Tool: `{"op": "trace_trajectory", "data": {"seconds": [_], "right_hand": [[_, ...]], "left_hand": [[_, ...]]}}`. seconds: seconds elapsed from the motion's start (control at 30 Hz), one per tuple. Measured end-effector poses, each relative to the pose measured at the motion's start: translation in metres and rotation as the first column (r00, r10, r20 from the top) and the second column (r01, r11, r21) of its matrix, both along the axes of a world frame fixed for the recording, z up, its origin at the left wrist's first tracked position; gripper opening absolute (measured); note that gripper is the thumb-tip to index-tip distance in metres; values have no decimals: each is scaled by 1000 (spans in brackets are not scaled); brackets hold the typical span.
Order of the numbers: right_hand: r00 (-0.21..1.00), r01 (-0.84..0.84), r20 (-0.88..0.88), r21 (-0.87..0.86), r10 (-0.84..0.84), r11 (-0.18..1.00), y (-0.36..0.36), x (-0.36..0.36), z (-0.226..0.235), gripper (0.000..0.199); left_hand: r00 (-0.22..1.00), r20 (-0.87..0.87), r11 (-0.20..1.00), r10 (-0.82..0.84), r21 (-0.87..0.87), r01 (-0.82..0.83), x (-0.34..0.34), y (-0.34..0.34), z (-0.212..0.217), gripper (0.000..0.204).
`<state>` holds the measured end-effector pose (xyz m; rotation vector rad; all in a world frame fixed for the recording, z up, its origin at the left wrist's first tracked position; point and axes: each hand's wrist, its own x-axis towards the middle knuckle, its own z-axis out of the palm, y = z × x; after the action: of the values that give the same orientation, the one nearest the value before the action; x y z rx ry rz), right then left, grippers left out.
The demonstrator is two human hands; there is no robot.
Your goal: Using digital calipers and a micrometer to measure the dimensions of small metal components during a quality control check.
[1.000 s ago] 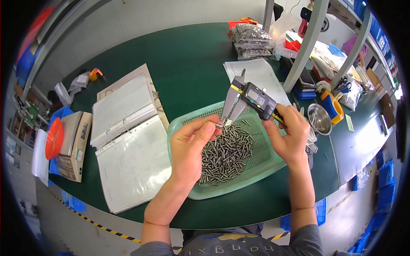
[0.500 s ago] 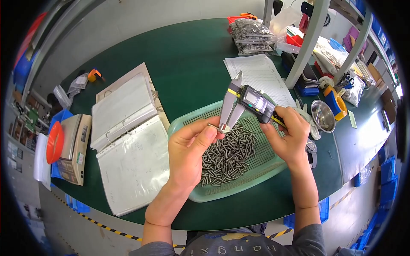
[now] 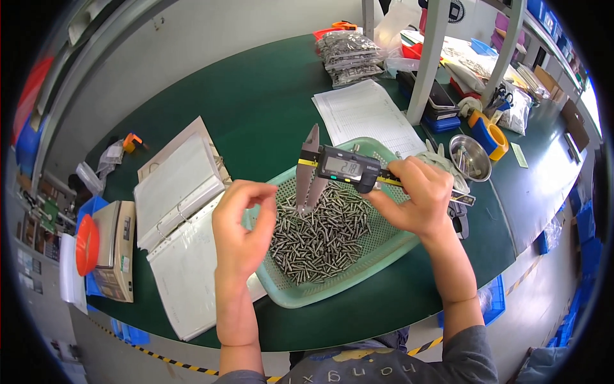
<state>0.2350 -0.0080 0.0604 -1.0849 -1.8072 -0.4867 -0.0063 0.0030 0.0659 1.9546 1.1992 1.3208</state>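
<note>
My right hand (image 3: 416,201) grips a digital caliper (image 3: 342,168) by its slider, thumb on the wheel, with the jaws pointing down over a green mesh basket (image 3: 300,297). The basket holds a heap of small metal screws (image 3: 326,233). A small metal piece shows at the jaw tips; I cannot tell whether it is clamped there. My left hand (image 3: 242,224) hovers by the basket's left rim, left of the jaws, with curled fingers apart and nothing in them.
An open white binder (image 3: 173,211) lies left of the basket on the green table. A printed sheet (image 3: 364,115), bags of screws (image 3: 352,54), a grey post (image 3: 428,57), a metal bowl (image 3: 470,157) and a tape roll (image 3: 489,134) stand behind and right. A scale (image 3: 115,249) sits far left.
My left hand, which was pinching a screw at the caliper jaws, has pulled away to the left and spread its fingers. The caliper stays in my right hand.
</note>
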Motion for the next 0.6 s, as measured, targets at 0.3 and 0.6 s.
{"op": "trace_trajectory", "data": {"seconds": [0.3,0.6], "right_hand": [[1000,27,11,-24,-27,999,2,16,19,26],[997,-5,-75,-11,4,1000,-1,17,18,25]], "left_hand": [[360,-919,982,-158,-186,-44,3,4,-39,29],[337,-908,954,-250,-290,-73,2,8,-48,9]]}}
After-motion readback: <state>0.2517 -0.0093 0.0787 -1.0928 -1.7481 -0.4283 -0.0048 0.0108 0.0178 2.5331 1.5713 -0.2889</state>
